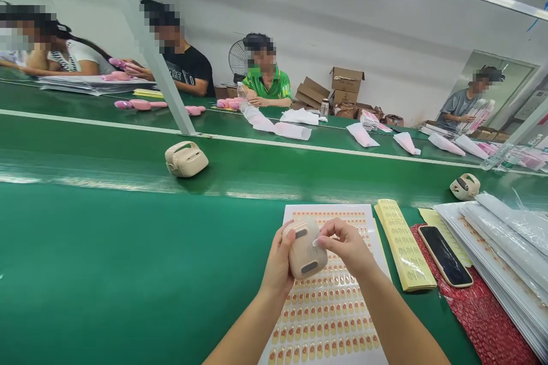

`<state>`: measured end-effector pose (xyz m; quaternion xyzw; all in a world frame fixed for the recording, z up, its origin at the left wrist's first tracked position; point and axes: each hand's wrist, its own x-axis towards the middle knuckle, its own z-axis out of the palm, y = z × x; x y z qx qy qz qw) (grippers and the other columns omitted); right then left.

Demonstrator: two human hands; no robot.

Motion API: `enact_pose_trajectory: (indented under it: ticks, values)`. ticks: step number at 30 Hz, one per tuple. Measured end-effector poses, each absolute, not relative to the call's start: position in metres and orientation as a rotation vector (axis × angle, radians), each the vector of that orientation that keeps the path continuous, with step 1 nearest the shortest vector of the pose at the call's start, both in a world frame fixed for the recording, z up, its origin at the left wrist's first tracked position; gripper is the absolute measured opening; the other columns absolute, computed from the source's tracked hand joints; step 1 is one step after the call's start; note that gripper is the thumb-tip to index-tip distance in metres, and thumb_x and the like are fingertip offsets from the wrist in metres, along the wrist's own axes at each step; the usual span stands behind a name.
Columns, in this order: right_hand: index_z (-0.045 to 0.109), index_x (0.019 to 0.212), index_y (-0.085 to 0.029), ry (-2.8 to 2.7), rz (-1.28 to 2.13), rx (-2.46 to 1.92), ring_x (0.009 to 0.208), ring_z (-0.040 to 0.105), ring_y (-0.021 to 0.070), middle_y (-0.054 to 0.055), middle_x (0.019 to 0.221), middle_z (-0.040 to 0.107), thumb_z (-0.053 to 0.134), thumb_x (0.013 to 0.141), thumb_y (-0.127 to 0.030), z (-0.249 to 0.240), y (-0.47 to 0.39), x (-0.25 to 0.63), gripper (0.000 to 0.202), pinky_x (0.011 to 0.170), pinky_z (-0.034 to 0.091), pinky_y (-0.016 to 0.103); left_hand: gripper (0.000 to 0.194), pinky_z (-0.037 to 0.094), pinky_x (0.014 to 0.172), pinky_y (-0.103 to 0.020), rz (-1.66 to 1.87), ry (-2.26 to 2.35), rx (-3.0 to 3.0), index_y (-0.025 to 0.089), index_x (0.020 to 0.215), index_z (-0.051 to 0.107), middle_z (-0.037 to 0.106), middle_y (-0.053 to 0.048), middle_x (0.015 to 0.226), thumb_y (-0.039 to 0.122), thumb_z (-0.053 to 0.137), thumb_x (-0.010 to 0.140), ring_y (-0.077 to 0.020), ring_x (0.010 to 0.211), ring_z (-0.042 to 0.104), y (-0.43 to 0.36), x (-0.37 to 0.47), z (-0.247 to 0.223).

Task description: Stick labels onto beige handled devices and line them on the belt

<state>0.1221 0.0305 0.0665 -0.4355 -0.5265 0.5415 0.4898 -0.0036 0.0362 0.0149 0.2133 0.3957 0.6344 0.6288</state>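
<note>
My left hand point(280, 256) is wrapped round a cream-coloured device point(306, 254) with two dark oval pads, its face turned up toward me. Against the right side of the device, my right hand point(342, 242) pinches a small whitish piece point(317, 242) between thumb and forefinger. Both hands are above a white sheet point(327, 313) covered in rows of small orange and yellow oval stickers, which lies on the green table point(128, 274).
Right of the sheet lie yellow label strips point(405, 245), a phone point(445, 255), red bubble wrap point(483, 313) and stacked plastic-covered sheets point(509, 262). Two cream devices point(187, 159) point(464, 187) rest beyond the table edge. Several people sit or stand across.
</note>
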Motion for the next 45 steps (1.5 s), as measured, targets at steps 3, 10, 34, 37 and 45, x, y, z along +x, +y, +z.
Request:
enact_pose_trajectory:
  ticks: [3,10,34,37,45]
  values:
    - [0.058,0.056,-0.02,-1.331,1.287,-1.133,0.066,0.047,0.0137,-0.001,0.068,0.051,0.069,0.057,-0.034,0.06,0.031,0.12,0.017,0.062,0.037,0.027,0.064,0.047,0.058,-0.024,1.511,0.956,0.503,0.02,0.103,0.051,0.06,-0.003,0.09,0.049,0.074,0.051,-0.0164,0.074,0.059,0.033,-0.005,0.017]
    - [0.057,0.056,-0.02,-1.405,1.223,-1.238,0.07,0.046,0.0149,-0.001,0.07,0.048,0.064,0.06,-0.029,0.051,0.036,0.118,0.012,0.065,0.036,0.029,0.063,0.047,0.059,-0.025,1.497,0.989,0.478,0.021,0.103,0.05,0.06,-0.002,0.086,0.047,0.075,0.051,-0.0157,0.072,0.059,0.032,-0.005,0.017]
    - [0.054,0.063,-0.018,-1.537,1.043,-1.338,0.069,0.048,0.0127,0.0,0.075,0.042,0.06,0.067,-0.016,0.055,0.033,0.113,0.007,0.064,0.044,0.027,0.063,0.05,0.057,-0.025,1.46,1.007,0.466,0.021,0.102,0.051,0.057,-0.004,0.09,0.048,0.076,0.051,-0.0159,0.073,0.057,0.031,-0.006,0.017]
    - [0.054,0.065,-0.018,-1.621,0.916,-1.291,0.07,0.049,0.0135,0.001,0.078,0.043,0.058,0.069,-0.014,0.05,0.031,0.113,0.006,0.063,0.046,0.028,0.063,0.051,0.057,-0.025,1.464,1.012,0.466,0.021,0.102,0.051,0.057,-0.004,0.09,0.048,0.076,0.051,-0.0161,0.073,0.058,0.031,-0.006,0.017]
    - [0.054,0.071,-0.019,-1.751,0.492,-1.029,0.08,0.051,0.0164,0.005,0.083,0.047,0.052,0.076,-0.018,0.055,0.017,0.109,0.006,0.071,0.048,0.033,0.056,0.05,0.054,-0.024,1.485,0.986,0.454,0.02,0.103,0.052,0.06,-0.005,0.089,0.046,0.072,0.059,-0.0159,0.069,0.059,0.028,-0.006,0.017]
